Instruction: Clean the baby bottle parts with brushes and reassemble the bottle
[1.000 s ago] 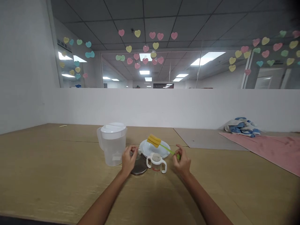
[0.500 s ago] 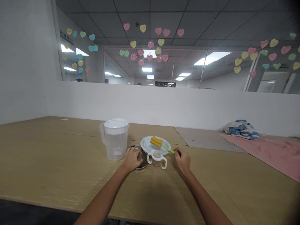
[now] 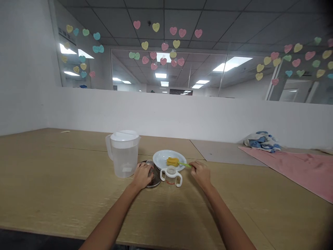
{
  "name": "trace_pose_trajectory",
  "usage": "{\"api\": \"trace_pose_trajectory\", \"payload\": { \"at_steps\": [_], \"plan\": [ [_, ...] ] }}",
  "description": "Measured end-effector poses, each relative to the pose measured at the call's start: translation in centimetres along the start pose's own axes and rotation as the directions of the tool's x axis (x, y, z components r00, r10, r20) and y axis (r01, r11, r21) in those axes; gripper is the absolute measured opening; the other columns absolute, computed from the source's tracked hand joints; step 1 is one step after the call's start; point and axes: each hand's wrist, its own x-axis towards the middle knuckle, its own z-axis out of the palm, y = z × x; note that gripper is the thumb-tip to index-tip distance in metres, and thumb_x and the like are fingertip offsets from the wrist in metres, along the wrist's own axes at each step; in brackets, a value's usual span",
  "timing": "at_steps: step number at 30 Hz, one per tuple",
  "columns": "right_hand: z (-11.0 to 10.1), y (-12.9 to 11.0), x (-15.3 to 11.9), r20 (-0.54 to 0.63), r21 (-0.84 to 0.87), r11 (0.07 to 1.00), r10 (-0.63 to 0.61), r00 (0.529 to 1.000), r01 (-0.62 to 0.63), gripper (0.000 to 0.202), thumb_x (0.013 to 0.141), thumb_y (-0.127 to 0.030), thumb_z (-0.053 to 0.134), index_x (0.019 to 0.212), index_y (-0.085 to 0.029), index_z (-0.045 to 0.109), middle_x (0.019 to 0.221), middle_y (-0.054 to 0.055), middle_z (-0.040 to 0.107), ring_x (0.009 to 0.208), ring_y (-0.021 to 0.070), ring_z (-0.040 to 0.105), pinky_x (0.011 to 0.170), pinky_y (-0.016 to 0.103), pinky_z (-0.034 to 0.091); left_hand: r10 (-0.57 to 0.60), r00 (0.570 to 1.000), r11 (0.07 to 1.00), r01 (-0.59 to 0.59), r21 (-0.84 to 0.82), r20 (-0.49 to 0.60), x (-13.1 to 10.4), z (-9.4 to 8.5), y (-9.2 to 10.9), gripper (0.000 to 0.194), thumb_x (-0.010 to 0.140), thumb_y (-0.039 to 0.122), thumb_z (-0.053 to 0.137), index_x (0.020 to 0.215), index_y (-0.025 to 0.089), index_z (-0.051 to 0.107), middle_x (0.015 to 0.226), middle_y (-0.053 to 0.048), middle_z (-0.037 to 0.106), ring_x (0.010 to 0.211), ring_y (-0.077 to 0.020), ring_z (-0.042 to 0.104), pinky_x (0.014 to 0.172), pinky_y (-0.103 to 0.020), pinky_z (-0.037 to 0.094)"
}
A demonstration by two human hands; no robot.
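Note:
My right hand [image 3: 201, 174] pinches the green handle [image 3: 184, 164] of a sponge brush. Its yellow sponge head [image 3: 172, 161] is over the white plate [image 3: 159, 158], low at the near side; whether it touches the plate I cannot tell. My left hand [image 3: 143, 176] is curled round a small clear object [image 3: 150, 162], mostly hidden by the fingers, at a dark round metal dish [image 3: 155, 183]. Between my hands stands a clear cup [image 3: 171, 177] with two white handles and red lettering, in front of the plate.
A translucent lidded pitcher [image 3: 125, 156] stands left of the dish. At the back right lie a crumpled blue-and-white cloth [image 3: 262, 141] and a pink cloth [image 3: 291, 168]. A white wall [image 3: 169, 113] closes off the table's [image 3: 65, 180] far side.
The sponge head has dropped lower over the plate, towards the cup, and its handle is more level. My left hand stays at the dish. The whole view has shifted slightly.

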Motion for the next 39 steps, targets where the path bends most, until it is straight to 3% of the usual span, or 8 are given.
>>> {"api": "trace_pose_trajectory", "payload": {
  "at_steps": [11,22,29,39],
  "plan": [
    [-0.3,0.4,0.2,-0.132,-0.14,0.99,0.007,0.991,-0.025,0.029,0.068,-0.006,0.044,0.075,-0.018,0.069,0.072,0.004,0.064,0.069,0.016,0.051,0.068,0.027,0.031,-0.009,1.0,1.0,0.009,-0.015,0.003,0.0,0.2,-0.1,0.018,0.078,0.022,0.048,0.091,0.021,0.061,0.095,-0.006,0.064,0.099,-0.0224,0.051,0.089,-0.036,0.034],
    [-0.9,-0.3,0.4,-0.009,-0.178,0.983,-0.044,0.999,0.041,0.026,0.066,-0.003,0.048,0.068,-0.019,0.068,0.067,0.004,0.062,0.068,0.0152,0.05,0.068,0.03,0.024,0.004,1.0,0.999,-0.004,-0.036,0.0,0.0,-0.1,0.1,0.016,0.079,0.024,0.048,0.086,0.021,0.062,0.095,-0.005,0.065,0.099,-0.0228,0.051,0.088,-0.036,0.034],
    [-1.1,-1.3,0.5,0.057,-0.139,0.989,-0.05,0.997,0.058,0.032,0.067,-0.001,0.047,0.077,-0.022,0.07,0.07,0.003,0.064,0.069,0.0142,0.052,0.068,0.03,0.023,0.018,0.998,1.0,-0.019,-0.012,-0.06,0.0,-0.3,0.3,0.025,0.086,0.03,0.04,0.083,0.021,0.062,0.092,-0.004,0.066,0.093,-0.0212,0.052,0.086,-0.035,0.035],
    [-0.4,-2.8,0.2,0.192,0.043,0.994,0.089,0.977,-0.099,0.036,0.071,-0.003,0.041,0.08,-0.024,0.07,0.082,0.001,0.069,0.081,0.0167,0.058,0.072,0.028,0.028,0.022,0.986,1.0,-0.021,0.011,-0.168,0.0,-0.3,0.4,0.031,0.09,0.031,0.032,0.095,0.02,0.06,0.098,-0.005,0.064,0.092,-0.0208,0.05,0.084,-0.035,0.035]
  ]
}}
